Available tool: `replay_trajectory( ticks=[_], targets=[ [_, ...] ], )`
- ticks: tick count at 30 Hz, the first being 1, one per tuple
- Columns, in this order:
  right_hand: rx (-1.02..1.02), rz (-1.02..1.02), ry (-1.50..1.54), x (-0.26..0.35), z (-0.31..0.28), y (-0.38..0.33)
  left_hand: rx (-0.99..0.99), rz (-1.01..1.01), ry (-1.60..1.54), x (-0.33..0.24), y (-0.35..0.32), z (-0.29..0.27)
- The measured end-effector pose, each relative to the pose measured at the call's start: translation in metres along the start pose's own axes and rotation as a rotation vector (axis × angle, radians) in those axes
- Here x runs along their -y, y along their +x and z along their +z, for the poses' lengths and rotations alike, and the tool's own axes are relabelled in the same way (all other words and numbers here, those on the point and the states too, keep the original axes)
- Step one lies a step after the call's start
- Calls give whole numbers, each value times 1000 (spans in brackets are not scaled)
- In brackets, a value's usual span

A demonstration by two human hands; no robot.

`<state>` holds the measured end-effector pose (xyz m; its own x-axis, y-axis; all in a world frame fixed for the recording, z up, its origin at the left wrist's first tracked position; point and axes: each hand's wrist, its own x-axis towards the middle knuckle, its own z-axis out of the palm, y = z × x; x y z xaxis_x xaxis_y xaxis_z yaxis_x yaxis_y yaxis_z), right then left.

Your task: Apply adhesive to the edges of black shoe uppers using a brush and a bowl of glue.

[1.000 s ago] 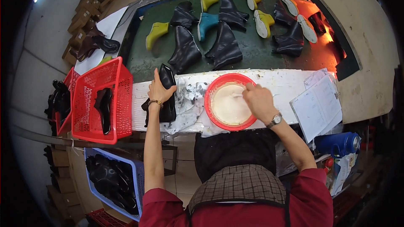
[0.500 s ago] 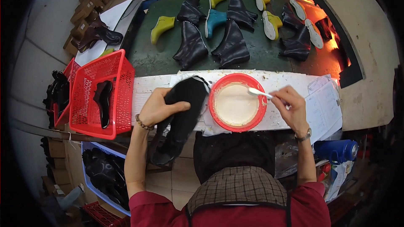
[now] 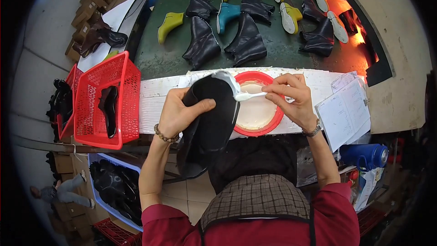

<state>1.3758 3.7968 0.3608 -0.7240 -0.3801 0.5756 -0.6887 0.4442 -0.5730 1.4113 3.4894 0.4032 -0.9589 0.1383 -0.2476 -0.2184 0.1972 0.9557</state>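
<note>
My left hand (image 3: 180,114) grips a black boot upper (image 3: 216,123), thumb on its dark inner side, tilted over the front edge of the white board. A wet white coating shows along the upper's far rim. Pinched in my right hand (image 3: 295,96) is a small white brush (image 3: 253,95), like a toothbrush, whose head touches that coated rim. Below the brush stands a red bowl (image 3: 278,117) of creamy white paste (image 3: 256,115). The boot upper hides the bowl's left side.
Black boots (image 3: 202,43), yellow shoe forms (image 3: 170,25) and a teal one (image 3: 227,16) stand on a green belt (image 3: 150,57), which runs into an orange-glowing opening (image 3: 362,41). Left is a red basket (image 3: 129,109); right, a notebook (image 3: 343,116) and blue flask (image 3: 364,156). A person (image 3: 68,189) is at lower left.
My right hand has brought the brush left from above the bowl to the upper's far rim. The upper has shifted right, partly over the bowl, and its rim now carries white coating.
</note>
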Motion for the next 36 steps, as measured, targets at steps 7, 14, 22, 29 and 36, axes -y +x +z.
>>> replay_trajectory(
  ticks=[7, 14, 22, 29, 36],
  targets=[
    [37, 16, 56, 13, 22, -16, -260, 182, -103, -2, 8, -2],
    [-1, 344, 281, 8, 33, -14, -511, 245, 163, 20, 25, -36],
    [324, 237, -542, -15, 32, -32, -481, 167, 181, 117, 47, -89],
    [197, 481, -373, -24, -17, -45, -248, 35, 930, 136, -19, -79],
    [90, 536, -161, -30, -16, -57, -434, 205, 934, 157, -13, -79]
  ],
)
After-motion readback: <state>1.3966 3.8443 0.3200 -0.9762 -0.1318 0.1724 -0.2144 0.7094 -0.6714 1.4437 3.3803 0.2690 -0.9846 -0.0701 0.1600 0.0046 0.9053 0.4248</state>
